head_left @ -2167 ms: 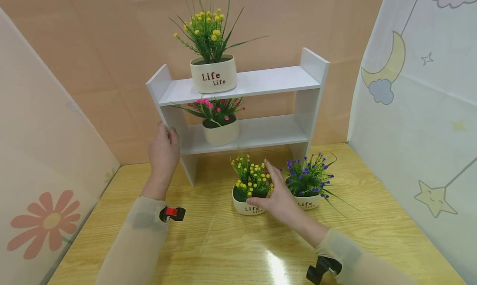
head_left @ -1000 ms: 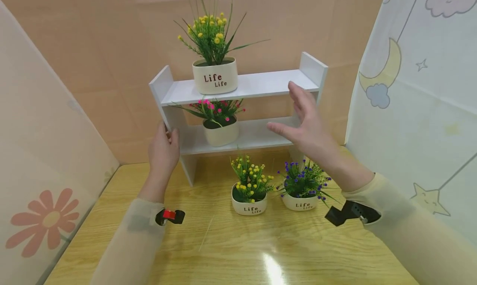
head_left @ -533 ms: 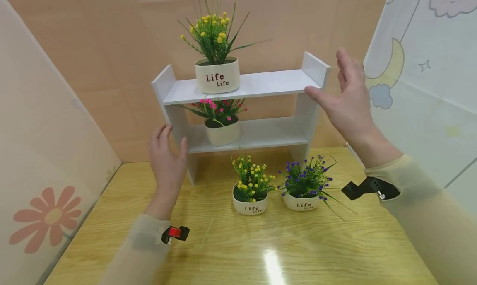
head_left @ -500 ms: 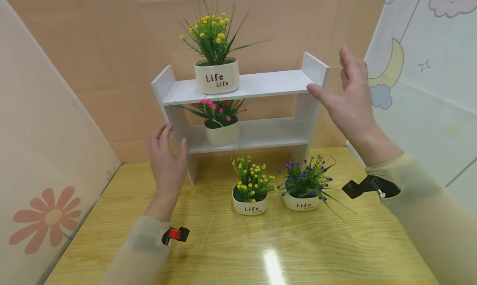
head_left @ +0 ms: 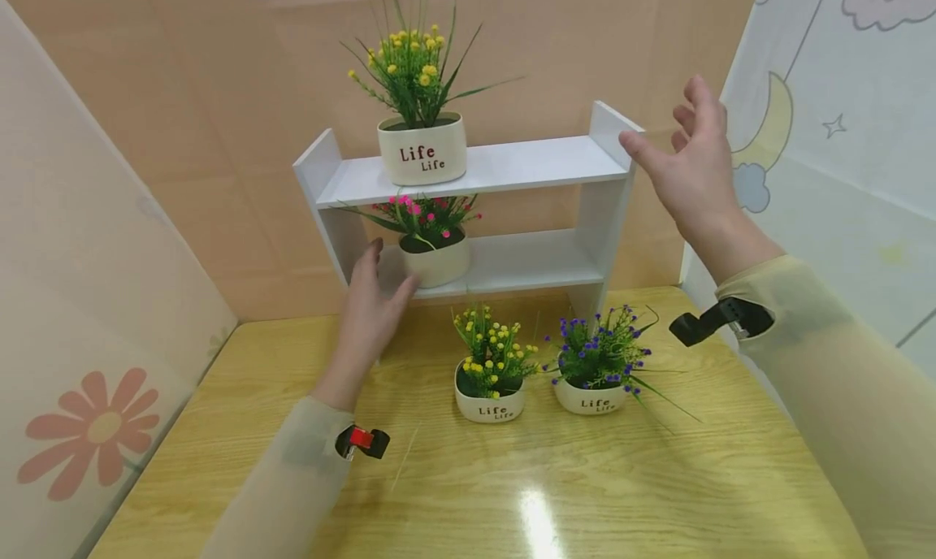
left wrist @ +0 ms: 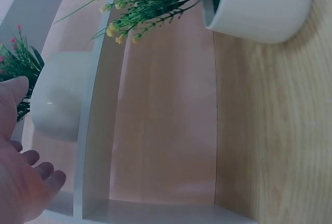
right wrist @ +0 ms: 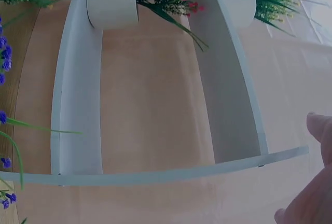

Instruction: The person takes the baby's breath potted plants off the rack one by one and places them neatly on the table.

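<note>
My left hand (head_left: 368, 311) is at the left end of the white two-tier shelf (head_left: 537, 258), fingers spread and thumb toward a cream pot of pink flowers (head_left: 436, 265) on the lower tier. In the left wrist view, a small gap separates the fingers from that pot (left wrist: 62, 99). Beside the shelf's upper right corner my right hand (head_left: 695, 169) hovers, fingers loosely bent and holding nothing. Up on the top tier stands a cream "Life" pot with yellow flowers and long grass (head_left: 422, 151).
On the wooden table (head_left: 439, 478), in front of the shelf, stand a pot of small yellow flowers (head_left: 490, 405) and a pot of purple flowers (head_left: 591, 396). A peach backdrop (head_left: 219, 136) hangs behind, with patterned cloth walls (head_left: 841, 210) at both sides.
My left hand has let go of the shelf's left side panel and moved right to the pink flower pot. The right hand has left the yellow flower pot on the table and risen right.
</note>
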Demonstrator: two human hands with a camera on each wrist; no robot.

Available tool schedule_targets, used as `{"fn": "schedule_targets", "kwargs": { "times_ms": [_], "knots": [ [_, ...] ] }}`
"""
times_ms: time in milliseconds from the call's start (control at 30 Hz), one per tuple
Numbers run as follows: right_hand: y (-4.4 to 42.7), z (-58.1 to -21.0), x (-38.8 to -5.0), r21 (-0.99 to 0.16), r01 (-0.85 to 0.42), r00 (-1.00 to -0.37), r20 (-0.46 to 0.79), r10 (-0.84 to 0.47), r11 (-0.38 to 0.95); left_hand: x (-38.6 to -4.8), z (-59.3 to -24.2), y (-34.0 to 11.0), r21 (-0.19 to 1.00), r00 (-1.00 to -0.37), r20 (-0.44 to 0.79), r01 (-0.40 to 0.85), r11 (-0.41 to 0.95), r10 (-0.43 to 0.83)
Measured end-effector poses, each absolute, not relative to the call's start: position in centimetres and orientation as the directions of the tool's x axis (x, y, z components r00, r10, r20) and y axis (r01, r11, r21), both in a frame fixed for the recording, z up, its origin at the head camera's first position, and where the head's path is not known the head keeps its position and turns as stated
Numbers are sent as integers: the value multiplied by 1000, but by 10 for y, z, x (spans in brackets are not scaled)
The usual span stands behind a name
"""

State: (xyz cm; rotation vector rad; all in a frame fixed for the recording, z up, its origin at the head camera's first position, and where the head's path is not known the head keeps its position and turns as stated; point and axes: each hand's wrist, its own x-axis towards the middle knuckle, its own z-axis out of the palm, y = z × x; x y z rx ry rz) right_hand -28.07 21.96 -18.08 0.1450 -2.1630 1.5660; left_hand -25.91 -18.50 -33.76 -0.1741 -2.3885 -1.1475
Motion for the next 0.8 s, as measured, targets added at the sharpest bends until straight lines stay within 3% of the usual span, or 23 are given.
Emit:
{"fn": "schedule_targets", "kwargs": {
  "times_ms": [233,567,800],
  "knots": [
    [221,-179,-298,-900,-335,-911,385,147,278,-282,-330,-181,767,-909,412,307,563,-66],
    [216,-184,-309,-926,-300,-939,328,99,228,-287,-323,-177,793,-912,408,327,514,-50],
    [212,-208,-316,-912,-370,-927,375,-3,177,-287,-323,-177,808,-918,395,330,487,-33]
  ]
}}
